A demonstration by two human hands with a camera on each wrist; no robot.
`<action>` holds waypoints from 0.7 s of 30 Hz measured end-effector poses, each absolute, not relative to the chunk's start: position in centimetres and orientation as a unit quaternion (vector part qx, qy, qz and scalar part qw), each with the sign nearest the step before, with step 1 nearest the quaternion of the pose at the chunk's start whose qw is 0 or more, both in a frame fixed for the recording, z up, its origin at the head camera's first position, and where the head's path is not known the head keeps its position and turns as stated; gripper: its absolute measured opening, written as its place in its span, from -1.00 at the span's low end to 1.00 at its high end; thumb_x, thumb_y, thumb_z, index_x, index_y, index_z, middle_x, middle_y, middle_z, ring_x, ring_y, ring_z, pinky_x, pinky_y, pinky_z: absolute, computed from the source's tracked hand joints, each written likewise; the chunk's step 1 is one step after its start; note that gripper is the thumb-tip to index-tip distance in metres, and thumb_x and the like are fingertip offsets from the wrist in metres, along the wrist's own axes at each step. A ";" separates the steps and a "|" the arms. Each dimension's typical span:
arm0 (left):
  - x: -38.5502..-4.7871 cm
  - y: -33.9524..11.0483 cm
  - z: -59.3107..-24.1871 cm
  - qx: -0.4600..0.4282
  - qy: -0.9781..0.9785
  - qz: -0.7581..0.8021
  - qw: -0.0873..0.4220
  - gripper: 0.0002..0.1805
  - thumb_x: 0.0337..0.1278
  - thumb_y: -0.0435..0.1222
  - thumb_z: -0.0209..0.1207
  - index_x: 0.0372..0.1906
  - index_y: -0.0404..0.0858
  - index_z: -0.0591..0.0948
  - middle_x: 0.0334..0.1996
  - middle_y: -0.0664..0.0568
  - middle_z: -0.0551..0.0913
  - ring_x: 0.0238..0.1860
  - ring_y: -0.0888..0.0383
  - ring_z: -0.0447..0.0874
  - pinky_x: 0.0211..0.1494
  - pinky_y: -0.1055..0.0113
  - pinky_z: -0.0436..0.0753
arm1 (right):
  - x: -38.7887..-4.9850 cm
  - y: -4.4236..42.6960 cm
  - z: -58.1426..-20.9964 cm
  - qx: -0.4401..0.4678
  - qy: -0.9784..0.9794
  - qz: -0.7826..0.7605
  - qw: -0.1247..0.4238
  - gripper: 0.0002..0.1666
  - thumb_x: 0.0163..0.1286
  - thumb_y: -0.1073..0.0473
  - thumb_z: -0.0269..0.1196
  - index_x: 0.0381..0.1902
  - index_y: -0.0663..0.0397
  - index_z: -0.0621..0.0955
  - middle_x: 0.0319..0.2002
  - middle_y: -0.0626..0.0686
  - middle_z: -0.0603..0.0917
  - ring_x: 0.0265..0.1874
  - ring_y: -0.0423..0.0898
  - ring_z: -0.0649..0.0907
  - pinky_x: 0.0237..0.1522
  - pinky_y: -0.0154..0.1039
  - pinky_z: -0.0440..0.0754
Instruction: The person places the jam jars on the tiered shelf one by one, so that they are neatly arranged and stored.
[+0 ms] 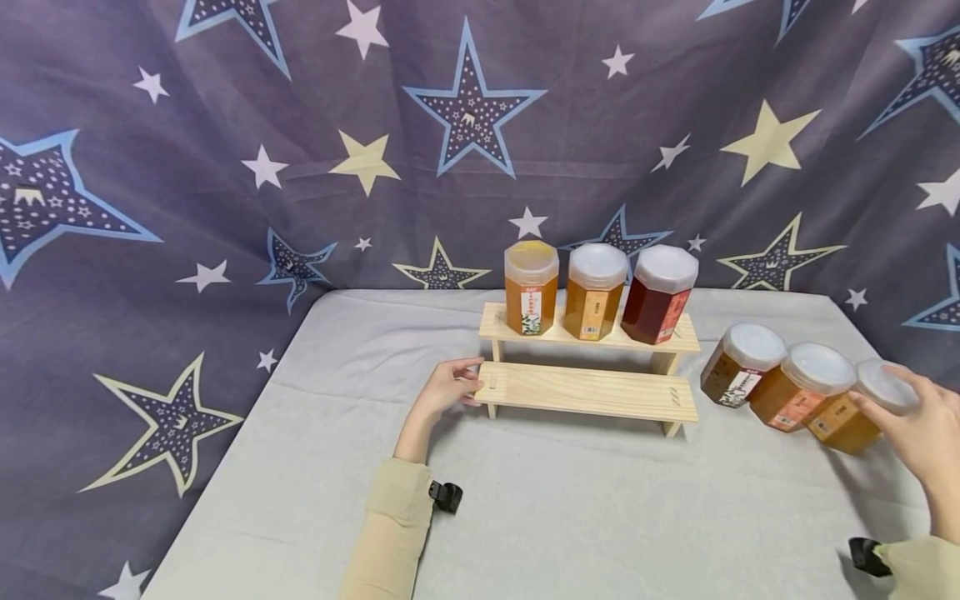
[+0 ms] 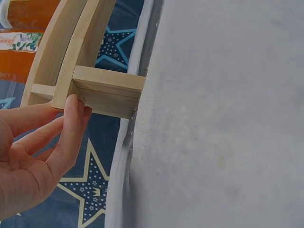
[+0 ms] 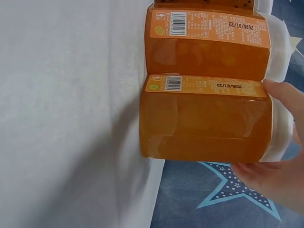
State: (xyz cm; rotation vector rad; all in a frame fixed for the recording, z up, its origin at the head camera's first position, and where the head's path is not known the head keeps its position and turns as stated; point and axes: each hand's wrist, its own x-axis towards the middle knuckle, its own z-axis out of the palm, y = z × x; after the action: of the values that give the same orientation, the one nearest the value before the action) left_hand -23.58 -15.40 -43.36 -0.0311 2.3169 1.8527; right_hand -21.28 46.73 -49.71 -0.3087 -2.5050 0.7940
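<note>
A two-step wooden display rack (image 1: 585, 390) stands on the table. My left hand (image 1: 450, 385) pinches the left end of its lower step; in the left wrist view, the thumb and fingertips of that hand (image 2: 42, 152) meet at the board's corner. On the right, my right hand (image 1: 918, 421) grips the lid of an amber honey-like jar (image 1: 847, 421), the rightmost of three in a row. The right wrist view has that jar (image 3: 204, 126) upright beside its neighbour (image 3: 204, 52), with the right hand (image 3: 280, 166) around its white lid.
On the upper step sit three lidded jars: an amber one (image 1: 531, 292), another amber one (image 1: 594, 296) and a dark red one (image 1: 660, 296). A dark brown jar (image 1: 741, 367) and an orange jar (image 1: 801, 387) complete the right-hand row. Behind hangs a star-patterned cloth (image 1: 420, 225).
</note>
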 end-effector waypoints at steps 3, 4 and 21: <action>-23.6 -15.4 -43.4 -0.011 0.779 0.621 0.087 -0.52 -0.07 -0.60 0.09 0.08 -0.43 0.44 -0.37 -0.14 0.45 -0.61 0.20 0.50 -0.45 0.28 0.73 | -21.4 46.9 -50.0 -0.125 -0.915 0.295 0.244 -0.18 0.07 0.00 0.29 0.28 0.03 0.26 0.14 0.46 0.24 0.19 0.32 0.08 0.18 0.33 0.04; -23.6 -15.4 -43.4 -0.010 0.779 0.621 0.087 -0.52 -0.07 -0.60 0.09 0.08 -0.43 0.44 -0.37 -0.14 0.45 -0.61 0.20 0.50 -0.45 0.28 0.73 | -21.4 46.9 -50.1 -0.127 -0.914 0.293 0.249 -0.19 0.07 0.01 0.28 0.27 0.03 0.26 0.13 0.46 0.25 0.19 0.31 0.10 0.18 0.32 0.06; -23.6 -15.4 -43.5 -0.011 0.777 0.624 0.086 -0.52 -0.07 -0.59 0.10 0.08 -0.43 0.44 -0.37 -0.13 0.45 -0.61 0.20 0.51 -0.45 0.29 0.73 | -20.5 45.5 -50.6 -0.173 -0.862 0.334 0.339 -0.23 -0.13 0.15 0.41 0.14 -0.02 0.46 0.06 0.32 0.38 0.12 0.01 0.26 0.01 -0.62 0.25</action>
State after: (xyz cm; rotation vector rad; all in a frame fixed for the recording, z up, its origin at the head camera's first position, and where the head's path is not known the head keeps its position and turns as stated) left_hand -23.56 -15.43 -43.46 -0.0329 2.3148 1.8592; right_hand -20.51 45.55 -50.55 -0.4493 -2.2449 0.8700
